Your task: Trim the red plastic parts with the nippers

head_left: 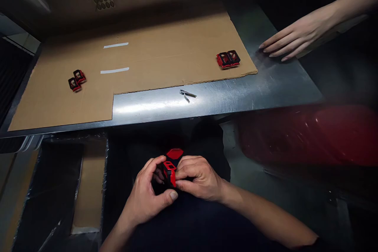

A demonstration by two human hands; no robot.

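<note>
Two hands, left [147,197] and right [201,179], clamp together on a red-and-black plastic part [169,173] below the near edge of the surface [212,98]; watching remotely, I fear a slipped grip could drop it.

steel tabletop [236,94]: scratched, glossy | cardboard sheet [165,47]: matt, rough-edged | plastic part [169,175]: smooth
</note>
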